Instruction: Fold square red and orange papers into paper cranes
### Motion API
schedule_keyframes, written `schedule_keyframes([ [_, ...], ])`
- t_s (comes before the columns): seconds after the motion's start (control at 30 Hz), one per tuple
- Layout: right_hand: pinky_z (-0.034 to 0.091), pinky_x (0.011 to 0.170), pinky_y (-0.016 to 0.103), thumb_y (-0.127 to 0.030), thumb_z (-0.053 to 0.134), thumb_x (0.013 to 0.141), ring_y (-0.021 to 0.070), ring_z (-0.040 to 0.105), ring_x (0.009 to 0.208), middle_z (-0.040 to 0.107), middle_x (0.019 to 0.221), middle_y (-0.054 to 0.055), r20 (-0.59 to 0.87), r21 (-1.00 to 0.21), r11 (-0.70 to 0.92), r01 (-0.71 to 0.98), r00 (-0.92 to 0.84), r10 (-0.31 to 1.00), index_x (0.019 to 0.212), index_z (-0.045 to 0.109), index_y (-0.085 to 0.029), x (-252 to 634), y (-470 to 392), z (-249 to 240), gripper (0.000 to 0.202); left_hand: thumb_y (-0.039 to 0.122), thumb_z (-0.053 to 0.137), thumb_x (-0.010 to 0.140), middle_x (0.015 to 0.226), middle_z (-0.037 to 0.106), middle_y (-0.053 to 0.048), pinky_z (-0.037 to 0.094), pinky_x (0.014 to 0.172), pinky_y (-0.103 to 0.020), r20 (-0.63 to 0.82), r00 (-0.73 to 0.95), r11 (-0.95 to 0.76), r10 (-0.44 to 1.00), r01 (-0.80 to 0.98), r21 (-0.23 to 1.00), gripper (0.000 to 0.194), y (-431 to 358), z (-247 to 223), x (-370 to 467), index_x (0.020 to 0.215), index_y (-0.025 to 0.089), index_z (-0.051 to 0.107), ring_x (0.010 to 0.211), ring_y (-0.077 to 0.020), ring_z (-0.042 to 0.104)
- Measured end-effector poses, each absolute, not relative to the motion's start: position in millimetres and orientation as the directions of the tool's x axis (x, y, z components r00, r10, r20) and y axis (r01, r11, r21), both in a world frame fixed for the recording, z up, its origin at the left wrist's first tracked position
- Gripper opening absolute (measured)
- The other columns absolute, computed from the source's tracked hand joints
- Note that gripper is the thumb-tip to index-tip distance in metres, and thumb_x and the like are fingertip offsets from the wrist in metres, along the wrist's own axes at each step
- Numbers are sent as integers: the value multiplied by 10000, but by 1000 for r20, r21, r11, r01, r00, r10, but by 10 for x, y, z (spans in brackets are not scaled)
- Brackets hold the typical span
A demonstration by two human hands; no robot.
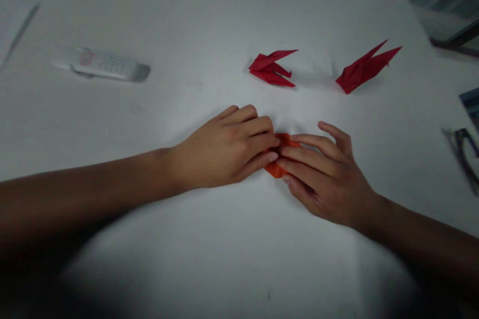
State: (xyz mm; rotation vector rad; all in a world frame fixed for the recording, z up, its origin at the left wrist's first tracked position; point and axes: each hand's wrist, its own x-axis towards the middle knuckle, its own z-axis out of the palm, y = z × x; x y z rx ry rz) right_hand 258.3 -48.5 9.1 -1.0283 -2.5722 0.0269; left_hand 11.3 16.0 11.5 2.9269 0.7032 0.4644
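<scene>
A small piece of folded orange paper (276,169) lies on the white table, mostly covered by my fingers. My left hand (232,147) comes in from the left, its thumb and index finger pinching the paper's left part, the other fingers curled. From the right, my right hand (325,169) rests its fingertips on the right part of the paper, its little finger raised. Beyond my hands are two folded red paper figures, one (271,68) just past the orange paper and the other (364,70) farther right.
A white device (105,64) with a grey end lies at the left on the white table (209,259). White sheets (15,25) are at the upper left and along the far edge. A dark, blurred object (466,152) sits at the right edge.
</scene>
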Motion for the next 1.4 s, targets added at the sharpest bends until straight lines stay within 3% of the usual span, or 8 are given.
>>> schedule_keyframes([
  [0.23,315,1209,588,-259,688,952,278,664,1202,777,1250,2,341,-174,733,658,-658,671,1190,734,-259,2598,-482,95,243,367,511,1041,1051,678,-81,468,859,-391,255,841,-877,478,440,193,299,167,114,110,1207,199,694,949,-244,572],
  [0.43,458,1108,540,-207,700,916,250,726,1059,817,1052,-10,375,-336,676,656,-566,735,887,773,-281,2613,-417,132,108,365,518,1033,1066,673,-93,469,871,-390,256,841,-877,476,435,202,277,178,122,106,1147,209,717,949,-243,570],
  [0.6,504,1051,529,-215,715,912,249,728,1001,809,1013,6,376,-382,640,667,-520,767,801,752,-272,2590,-395,151,130,377,509,1040,1079,675,-96,464,872,-397,238,847,-878,476,440,190,301,179,136,102,1198,218,710,958,-250,565],
  [0.8,551,901,494,-247,724,911,266,712,963,785,989,49,378,-434,609,664,-479,792,586,552,-231,2629,-380,151,368,363,530,1036,1122,680,-98,469,930,-415,250,853,-881,459,400,253,300,213,116,91,1236,221,702,1003,-251,578],
  [0.9,549,845,466,-274,696,930,252,707,917,772,989,54,376,-465,549,694,-406,833,667,582,-239,2645,-367,147,289,335,535,1032,1154,682,-98,467,963,-426,265,854,-883,447,373,286,288,229,99,81,1236,213,699,1037,-255,589],
  [1.0,522,907,486,-296,669,937,286,682,1037,757,1078,75,342,-442,495,748,-369,864,937,678,-240,2647,-360,124,57,321,543,1023,1177,677,-111,464,977,-435,266,851,-878,453,375,297,317,227,96,75,1289,197,662,1059,-266,588],
  [1.07,485,961,505,-323,661,943,306,650,1112,742,1144,83,313,-408,489,771,-385,868,1019,689,-234,2644,-364,103,120,319,546,1015,1183,673,-127,462,984,-446,252,843,-866,476,399,301,367,220,101,75,1343,167,612,1069,-277,581],
  [1.4,443,999,494,-314,678,934,287,636,1135,720,1179,67,265,-458,468,755,-387,883,936,700,-244,2651,-363,103,73,321,544,999,1189,674,-137,458,987,-446,257,825,-852,503,424,306,276,207,103,85,1193,141,621,1089,-285,570],
])
